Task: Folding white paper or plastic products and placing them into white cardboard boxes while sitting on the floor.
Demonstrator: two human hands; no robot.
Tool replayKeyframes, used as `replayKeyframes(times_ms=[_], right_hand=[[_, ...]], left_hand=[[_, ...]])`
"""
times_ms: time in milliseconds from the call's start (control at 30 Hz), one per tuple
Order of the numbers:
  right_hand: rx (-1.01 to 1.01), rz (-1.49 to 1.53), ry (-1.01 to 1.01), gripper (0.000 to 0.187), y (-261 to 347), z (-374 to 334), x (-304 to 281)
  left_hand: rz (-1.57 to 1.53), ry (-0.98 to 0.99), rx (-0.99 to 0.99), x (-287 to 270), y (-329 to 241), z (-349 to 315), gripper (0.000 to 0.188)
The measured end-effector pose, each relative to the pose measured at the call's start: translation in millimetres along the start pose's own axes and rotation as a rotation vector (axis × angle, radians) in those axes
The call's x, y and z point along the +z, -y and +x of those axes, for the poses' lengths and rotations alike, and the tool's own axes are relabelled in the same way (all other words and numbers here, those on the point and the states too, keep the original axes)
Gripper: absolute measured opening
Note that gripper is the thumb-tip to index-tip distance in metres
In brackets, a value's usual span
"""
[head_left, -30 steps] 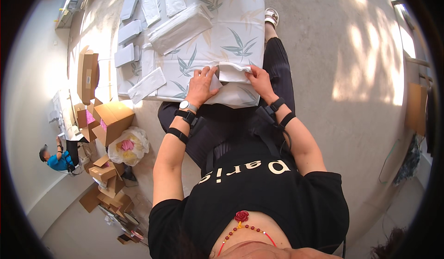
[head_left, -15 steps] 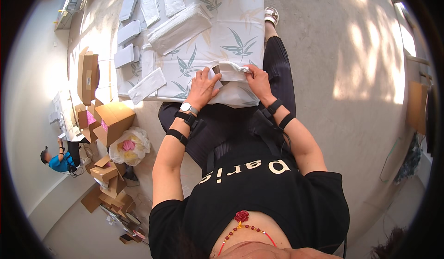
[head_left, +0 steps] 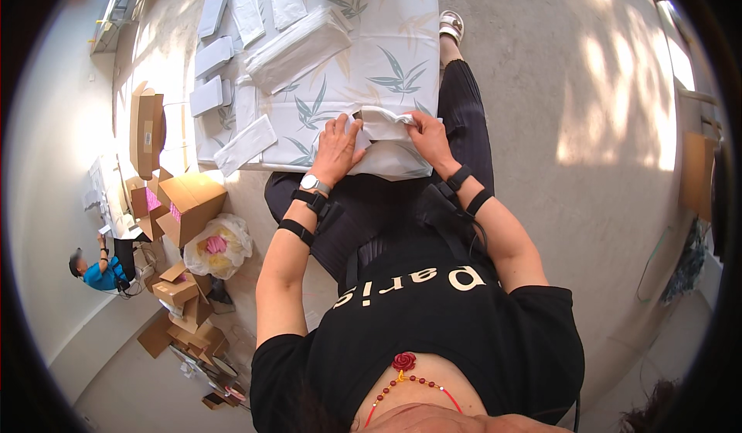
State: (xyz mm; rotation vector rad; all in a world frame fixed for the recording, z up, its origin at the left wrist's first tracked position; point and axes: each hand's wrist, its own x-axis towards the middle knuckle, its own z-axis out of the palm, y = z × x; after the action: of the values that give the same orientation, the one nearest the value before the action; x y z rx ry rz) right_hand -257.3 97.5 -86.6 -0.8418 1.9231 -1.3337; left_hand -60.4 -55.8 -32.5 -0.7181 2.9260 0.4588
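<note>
Over the past second, little displacement: my right hand [head_left: 427,135] pinches the white paper-like piece [head_left: 386,126] at its right end near the counter [head_left: 398,35] edge, my left hand [head_left: 335,152] lies beside it, grip indeterminable, so handling remains unfinished.

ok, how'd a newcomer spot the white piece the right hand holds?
On the leafy tablecloth, find the near edge. Between left hand and right hand is the white piece. The right hand pinches its right end; white pieces farther left lie unheld.
</note>
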Motion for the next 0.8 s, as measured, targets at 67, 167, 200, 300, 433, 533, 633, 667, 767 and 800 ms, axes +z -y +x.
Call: replayKeyframes(times_ms=[67,167,200,300,433,533,633,667,767,800], right_hand=[[0.005,-0.016,0.025,0.025,-1,-1,-1],[0.029,-0.043,0.084,0.026,2,1,-6],[0.040,-0.054,0.106,0.026,2,2,-8],[0.011,-0.074,0.143,0.023,3,16,-12],[0.020,-0.136,0.233,0.022,10,30,-19],[-0.020,-0.166,0.237,0.021,9,40,-19],[-0.051,-0.160,0.236,0.021,9,45,-17],[-0.051,-0.170,0.240,0.021,9,46,-17],[-0.009,-0.222,0.271,0.027,11,51,-16],[0.014,-0.244,0.281,0.031,9,54,-16]], left_hand=[[-0.036,-0.003,-0.010,0,0,-1,0.075],[-0.067,-0.021,-0.008,0,1,-1,0.076],[-0.078,-0.023,-0.007,0,1,-1,0.077],[-0.080,-0.057,0.016,1,2,0,0.078],[-0.025,-0.050,0.033,2,4,-3,0.076],[-0.011,-0.030,0.041,3,3,-3,0.069],[0.020,-0.035,0.052,3,-3,-4,0.063],[0.034,-0.031,0.055,3,-4,-5,0.062],[0.067,-0.022,0.061,6,-4,-8,0.058],[0.071,-0.023,0.067,7,-4,-8,0.057]])
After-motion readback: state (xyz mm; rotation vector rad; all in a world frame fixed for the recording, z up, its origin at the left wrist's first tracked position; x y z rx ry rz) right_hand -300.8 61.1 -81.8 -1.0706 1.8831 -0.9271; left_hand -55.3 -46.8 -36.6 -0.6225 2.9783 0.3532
